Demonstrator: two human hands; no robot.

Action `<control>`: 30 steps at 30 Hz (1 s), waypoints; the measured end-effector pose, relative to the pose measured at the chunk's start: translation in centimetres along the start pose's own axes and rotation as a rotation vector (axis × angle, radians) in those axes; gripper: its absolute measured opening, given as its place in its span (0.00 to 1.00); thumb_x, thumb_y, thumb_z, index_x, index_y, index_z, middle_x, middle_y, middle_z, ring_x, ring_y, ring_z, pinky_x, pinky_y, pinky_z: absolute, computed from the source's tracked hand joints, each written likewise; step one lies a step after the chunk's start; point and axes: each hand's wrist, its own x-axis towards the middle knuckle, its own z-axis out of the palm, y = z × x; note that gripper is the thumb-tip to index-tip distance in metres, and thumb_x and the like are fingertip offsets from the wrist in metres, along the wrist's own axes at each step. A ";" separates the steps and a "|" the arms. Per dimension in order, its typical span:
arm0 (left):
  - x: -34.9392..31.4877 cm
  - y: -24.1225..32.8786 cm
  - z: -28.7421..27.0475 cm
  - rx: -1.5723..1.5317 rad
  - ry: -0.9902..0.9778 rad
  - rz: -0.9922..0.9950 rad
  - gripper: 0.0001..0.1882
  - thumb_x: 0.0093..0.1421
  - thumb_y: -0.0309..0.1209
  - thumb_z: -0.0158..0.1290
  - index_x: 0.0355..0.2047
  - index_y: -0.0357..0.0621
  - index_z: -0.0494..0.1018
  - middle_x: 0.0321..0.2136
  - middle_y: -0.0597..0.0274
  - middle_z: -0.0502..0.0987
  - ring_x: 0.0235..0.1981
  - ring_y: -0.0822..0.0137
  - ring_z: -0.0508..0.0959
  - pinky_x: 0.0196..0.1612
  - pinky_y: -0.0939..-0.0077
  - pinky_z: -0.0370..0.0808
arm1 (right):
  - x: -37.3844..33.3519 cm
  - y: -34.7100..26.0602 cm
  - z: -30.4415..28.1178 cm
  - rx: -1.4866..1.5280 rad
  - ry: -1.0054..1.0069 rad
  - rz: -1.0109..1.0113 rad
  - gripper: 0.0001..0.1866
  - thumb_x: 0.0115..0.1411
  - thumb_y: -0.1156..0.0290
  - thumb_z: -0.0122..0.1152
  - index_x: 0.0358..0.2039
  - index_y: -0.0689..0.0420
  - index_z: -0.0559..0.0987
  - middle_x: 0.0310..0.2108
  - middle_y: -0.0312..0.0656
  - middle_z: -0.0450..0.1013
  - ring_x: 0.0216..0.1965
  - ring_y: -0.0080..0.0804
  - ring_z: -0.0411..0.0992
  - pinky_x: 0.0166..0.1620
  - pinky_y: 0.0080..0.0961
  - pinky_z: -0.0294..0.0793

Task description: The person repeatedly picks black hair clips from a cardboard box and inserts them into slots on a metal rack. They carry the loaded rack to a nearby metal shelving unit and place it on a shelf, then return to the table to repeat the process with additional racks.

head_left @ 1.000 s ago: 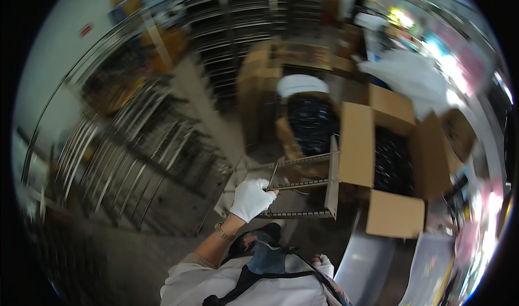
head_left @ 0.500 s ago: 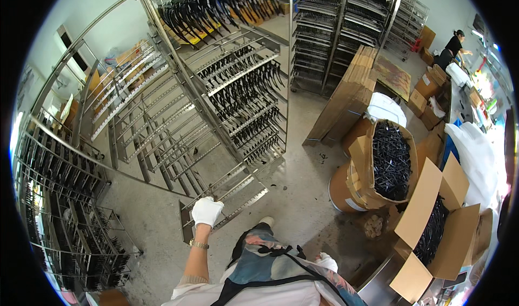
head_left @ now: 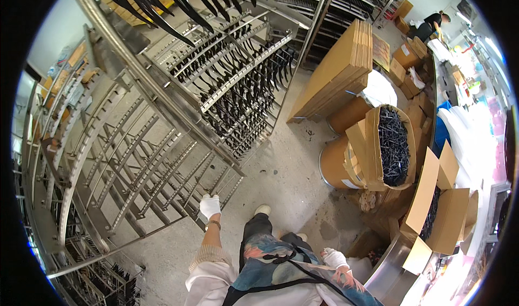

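My left hand (head_left: 210,206), in a white glove, reaches forward with its fingers closed around the near lower end of a tall metal rack (head_left: 143,195). The rack has rows of notched bars, and those on its left half are bare. My right hand (head_left: 334,258), also gloved in white, hangs beside the patterned apron (head_left: 270,263). Its fingers are loosely curled, and I see nothing in them. Thin black curved pieces (head_left: 246,87) hang in dense rows on the rack section beyond my left hand. Larger black curved pieces (head_left: 186,3) hang above them.
Flattened cardboard (head_left: 335,71) leans beside a brown drum (head_left: 335,163). To the right, a carton of black parts (head_left: 393,149) and an open box (head_left: 451,219) stand by a long worktable. Another person (head_left: 432,25) bends at its far end. More loaded racks (head_left: 108,276) stand lower left.
The bare-barred rack now looms larger and sits at a different angle, with my left hand still at its near end. My view has shifted forward, and both of my shoes now show.
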 end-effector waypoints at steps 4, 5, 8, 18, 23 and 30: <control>0.3 -1.7 1.4 0.038 -0.052 -0.023 0.13 0.46 0.38 0.59 0.23 0.39 0.77 0.24 0.42 0.80 0.28 0.44 0.82 0.32 0.53 0.78 | -1.2 0.7 0.8 0.021 -0.040 0.057 0.22 0.65 0.50 0.48 0.47 0.51 0.81 0.46 0.51 0.78 0.48 0.54 0.76 0.52 0.45 0.75; 0.5 -2.1 1.8 0.045 -0.100 -0.054 0.13 0.45 0.38 0.59 0.24 0.40 0.77 0.25 0.41 0.80 0.28 0.43 0.82 0.33 0.52 0.78 | -1.7 0.8 1.2 0.067 -0.012 0.104 0.22 0.63 0.50 0.50 0.47 0.51 0.80 0.46 0.50 0.79 0.47 0.52 0.76 0.51 0.43 0.75; 1.7 -2.8 3.1 0.105 -0.195 -0.054 0.15 0.46 0.39 0.59 0.25 0.38 0.78 0.25 0.42 0.81 0.30 0.43 0.82 0.35 0.54 0.80 | -2.7 1.3 2.6 0.134 -0.042 0.169 0.22 0.62 0.49 0.54 0.46 0.52 0.81 0.44 0.48 0.79 0.46 0.51 0.77 0.50 0.41 0.76; 0.6 -2.0 -0.1 0.340 -0.306 0.048 0.17 0.51 0.43 0.54 0.25 0.40 0.82 0.29 0.43 0.82 0.34 0.47 0.84 0.39 0.55 0.81 | -3.5 1.3 6.4 0.192 -0.069 0.167 0.20 0.61 0.48 0.58 0.42 0.50 0.81 0.39 0.45 0.80 0.42 0.48 0.78 0.45 0.38 0.76; 8.9 -3.4 2.5 0.416 -0.399 0.083 0.16 0.54 0.40 0.50 0.29 0.42 0.83 0.33 0.47 0.83 0.36 0.47 0.84 0.39 0.56 0.80 | -3.1 -0.4 4.5 -0.040 -0.085 -0.099 0.20 0.66 0.49 0.49 0.45 0.48 0.81 0.43 0.48 0.80 0.45 0.52 0.78 0.48 0.44 0.77; 15.3 -8.6 7.8 0.262 -0.301 0.066 0.23 0.62 0.43 0.49 0.50 0.39 0.77 0.51 0.46 0.77 0.54 0.49 0.77 0.54 0.56 0.73 | -3.3 -1.6 3.0 0.124 0.034 0.130 0.19 0.65 0.54 0.49 0.44 0.52 0.81 0.43 0.50 0.79 0.46 0.53 0.77 0.50 0.44 0.76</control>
